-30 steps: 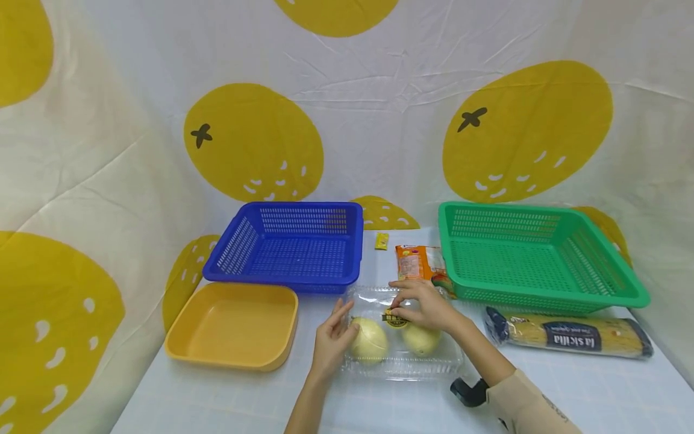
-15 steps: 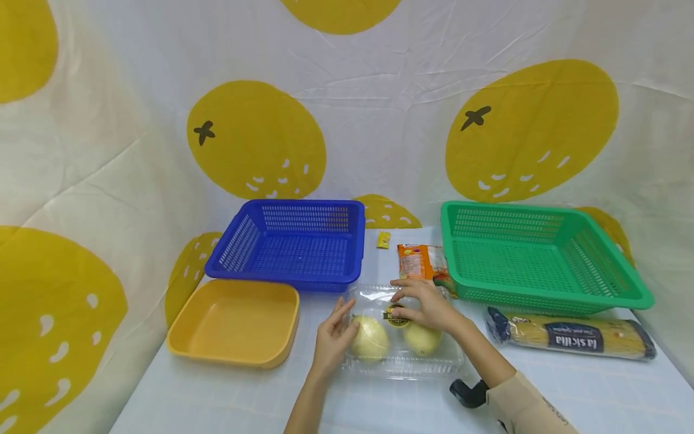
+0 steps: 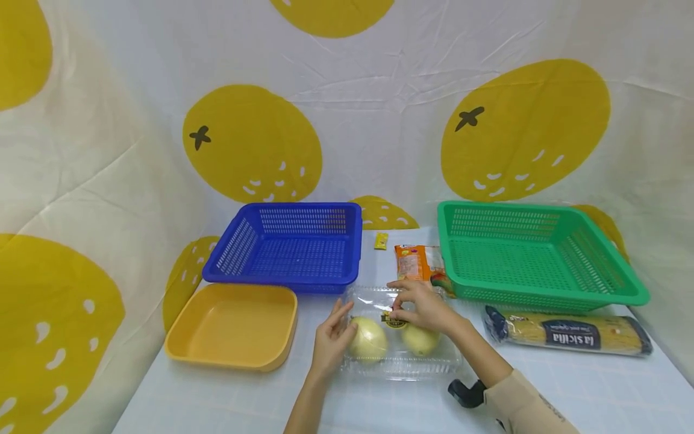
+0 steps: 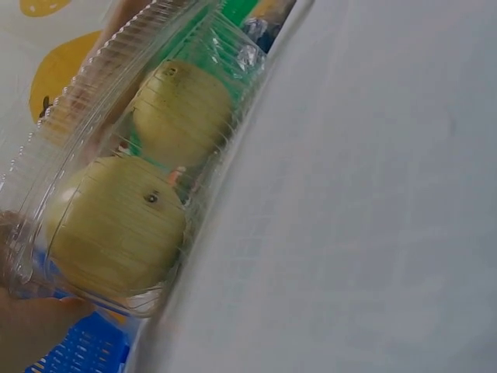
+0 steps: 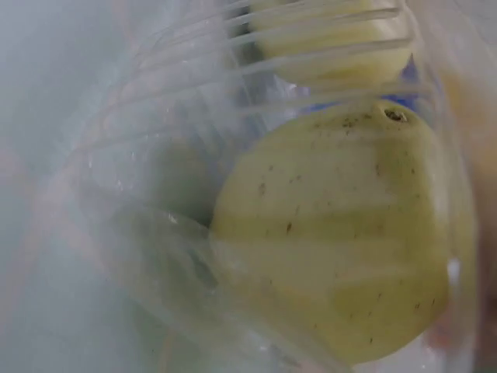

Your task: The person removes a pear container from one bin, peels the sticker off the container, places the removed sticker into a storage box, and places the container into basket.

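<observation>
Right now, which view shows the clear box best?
The head view: the box fits wholly in frame, though the left hand and right hand cover parts. The left wrist view shows one side close up, cut off; the right wrist view, only a close, blurry part.

On the worktop (image 3: 260, 398), a yellow tray (image 3: 233, 325) sits in front of a blue basket (image 3: 298, 256). Between that and a green basket (image 3: 504, 253) lie a sachet (image 3: 381, 241) and an orange packet (image 3: 412, 262). Pasta (image 3: 569, 333) lies nearer than the green basket. Cloth (image 3: 379, 132) hangs behind.
</observation>
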Action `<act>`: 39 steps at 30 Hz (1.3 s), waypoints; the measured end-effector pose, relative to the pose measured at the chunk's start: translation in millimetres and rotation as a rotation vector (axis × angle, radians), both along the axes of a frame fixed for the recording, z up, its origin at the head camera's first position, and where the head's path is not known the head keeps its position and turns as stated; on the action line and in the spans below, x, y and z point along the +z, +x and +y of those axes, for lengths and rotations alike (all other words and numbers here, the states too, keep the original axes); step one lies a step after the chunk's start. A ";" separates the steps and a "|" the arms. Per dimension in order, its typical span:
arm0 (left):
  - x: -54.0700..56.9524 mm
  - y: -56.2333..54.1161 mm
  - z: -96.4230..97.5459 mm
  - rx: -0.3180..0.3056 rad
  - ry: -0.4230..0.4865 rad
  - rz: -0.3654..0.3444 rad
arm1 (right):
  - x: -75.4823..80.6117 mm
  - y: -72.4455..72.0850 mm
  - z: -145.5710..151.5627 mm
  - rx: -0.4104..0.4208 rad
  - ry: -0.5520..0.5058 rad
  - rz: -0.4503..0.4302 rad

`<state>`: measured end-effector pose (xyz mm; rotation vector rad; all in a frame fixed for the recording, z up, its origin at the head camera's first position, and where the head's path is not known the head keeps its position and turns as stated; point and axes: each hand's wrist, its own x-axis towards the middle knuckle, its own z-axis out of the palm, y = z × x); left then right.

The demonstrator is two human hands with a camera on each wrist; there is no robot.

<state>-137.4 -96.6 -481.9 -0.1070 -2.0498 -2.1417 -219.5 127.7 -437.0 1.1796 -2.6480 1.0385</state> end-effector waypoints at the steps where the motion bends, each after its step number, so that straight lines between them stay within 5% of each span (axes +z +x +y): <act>1: -0.3 0.5 -0.2 0.000 -0.004 -0.002 | -0.7 -0.5 -0.1 0.003 -0.013 -0.012; 8: -1.3 0.4 -0.6 -0.003 -0.013 0.011 | -0.7 -6.6 1.9 0.036 -0.078 -0.020; 27: -1.1 -1.6 -1.4 -0.006 0.003 0.012 | 9.8 5.2 -12.8 -0.062 0.364 0.168; 39: -1.6 -0.4 -1.3 -0.005 0.010 0.014 | 4.9 6.9 -13.1 -0.063 0.384 0.215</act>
